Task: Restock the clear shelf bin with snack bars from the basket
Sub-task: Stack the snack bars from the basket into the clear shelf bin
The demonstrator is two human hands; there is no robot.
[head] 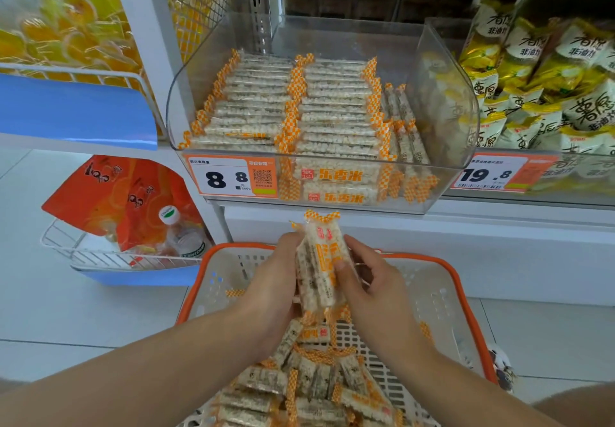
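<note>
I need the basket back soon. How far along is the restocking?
The bin already holds two neat rows of bars. Both hands hold a small bundle over the basket. A loose pile remains in it, so plenty is left.

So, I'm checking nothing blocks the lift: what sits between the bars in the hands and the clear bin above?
Head view: between the held bars and the clear bin only the bin's front wall and white shelf edge intervene, nothing loose.
</note>
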